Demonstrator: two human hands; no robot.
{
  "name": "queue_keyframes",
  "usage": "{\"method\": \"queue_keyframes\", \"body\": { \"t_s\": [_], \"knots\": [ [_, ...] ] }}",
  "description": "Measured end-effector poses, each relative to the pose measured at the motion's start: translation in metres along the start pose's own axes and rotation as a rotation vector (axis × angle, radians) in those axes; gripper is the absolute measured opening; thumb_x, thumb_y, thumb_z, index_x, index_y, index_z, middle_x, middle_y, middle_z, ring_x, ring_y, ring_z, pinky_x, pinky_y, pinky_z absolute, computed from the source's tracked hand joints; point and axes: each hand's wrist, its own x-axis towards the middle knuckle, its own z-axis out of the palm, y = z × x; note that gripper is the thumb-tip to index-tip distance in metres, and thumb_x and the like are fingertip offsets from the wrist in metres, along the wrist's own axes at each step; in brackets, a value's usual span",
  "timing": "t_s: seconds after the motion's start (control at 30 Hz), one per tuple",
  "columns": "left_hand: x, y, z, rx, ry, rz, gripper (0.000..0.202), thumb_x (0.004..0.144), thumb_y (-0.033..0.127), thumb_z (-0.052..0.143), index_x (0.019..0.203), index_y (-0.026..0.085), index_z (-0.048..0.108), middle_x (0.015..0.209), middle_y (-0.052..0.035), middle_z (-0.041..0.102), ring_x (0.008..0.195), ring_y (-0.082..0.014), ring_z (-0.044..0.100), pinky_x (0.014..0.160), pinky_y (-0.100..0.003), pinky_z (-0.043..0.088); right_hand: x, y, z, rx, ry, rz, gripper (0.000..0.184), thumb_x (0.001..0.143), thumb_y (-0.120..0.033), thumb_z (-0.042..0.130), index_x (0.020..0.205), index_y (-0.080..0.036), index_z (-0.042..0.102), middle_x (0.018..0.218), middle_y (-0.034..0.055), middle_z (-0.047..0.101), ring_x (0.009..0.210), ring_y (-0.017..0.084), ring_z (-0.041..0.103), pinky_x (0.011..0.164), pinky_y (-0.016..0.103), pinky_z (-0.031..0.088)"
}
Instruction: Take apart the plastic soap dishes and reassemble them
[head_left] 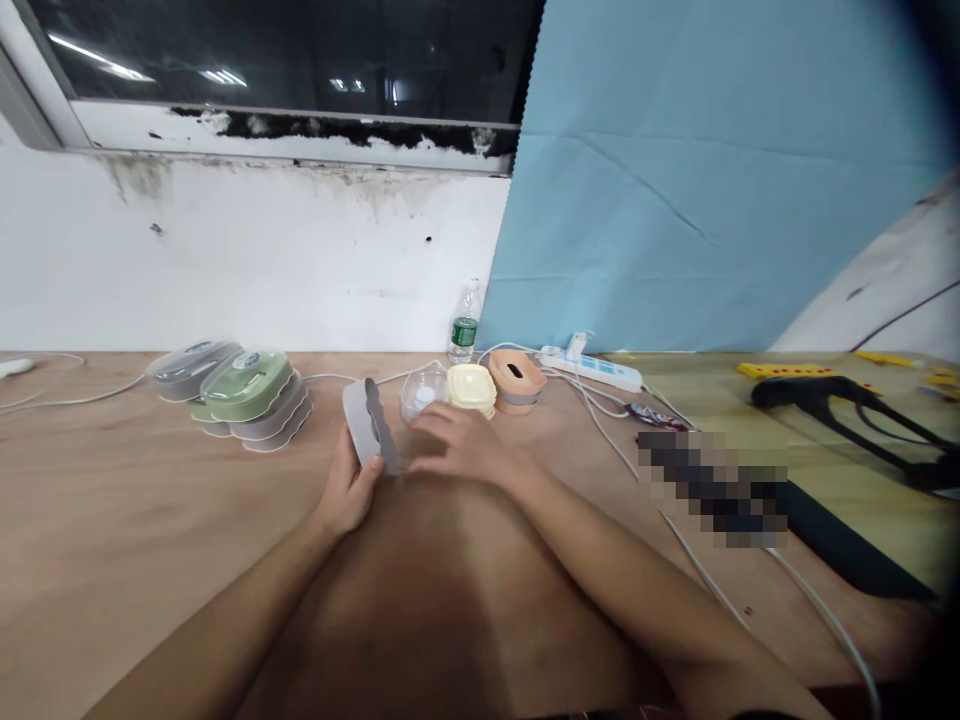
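My left hand (346, 492) grips a grey plastic container part (360, 418) with a wavy rim, tilted on its side above the table. Its hollow side faces right, and what lies inside cannot be made out. Just right of it, my right hand (465, 445) is slightly blurred, with fingers stretched apart and nothing visible in them. Behind the right hand stand a clear plastic cup-like container (424, 388), a pale yellow lidded box (472, 385) and an orange box (516, 375) with a dark slot in its top.
Stacked green containers (247, 385) and grey ones (195, 365) with clear tops stand at left. A water bottle (465, 325) is by the wall. A white power strip (592, 368), cables, a black frame (847, 400) and a dark flat object (840, 535) occupy the right.
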Motion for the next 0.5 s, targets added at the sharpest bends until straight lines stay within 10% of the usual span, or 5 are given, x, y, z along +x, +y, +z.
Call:
{"method": "queue_keyframes", "body": {
  "t_s": [0.27,0.37,0.5],
  "knots": [
    [-0.003,0.003,-0.007,0.098,-0.081,0.136,0.072,0.088,0.066,0.035,0.143,0.019,0.032,0.145,-0.0168,0.036,0.140,-0.0324,0.026,0.115,-0.052,0.020,0.003,-0.032,0.015,-0.073,-0.251,-0.132,0.038,0.097,-0.029,0.027,0.106,-0.032,0.064,0.107,0.0021,0.064,0.094,0.019,0.060,0.083,0.033,0.049],
    [0.007,0.009,-0.024,0.359,-0.060,0.268,0.073,0.084,0.057,0.052,0.143,0.020,0.030,0.145,-0.0176,0.036,0.138,-0.0354,0.029,0.112,-0.056,0.023,0.004,-0.017,-0.010,-0.086,-0.107,-0.010,0.036,0.097,-0.027,0.029,0.108,-0.028,0.063,0.112,0.0047,0.062,0.094,0.019,0.059,0.082,0.032,0.048],
    [0.023,0.015,-0.061,0.685,0.313,0.328,0.060,0.079,0.037,0.068,0.132,0.024,0.042,0.146,-0.0136,0.034,0.139,-0.0361,0.025,0.113,-0.059,0.017,0.002,0.026,-0.060,-0.172,0.196,0.280,0.025,0.094,-0.030,0.044,0.107,-0.020,0.063,0.102,0.0100,0.063,0.094,0.023,0.058,0.083,0.034,0.045]
  ]
}}
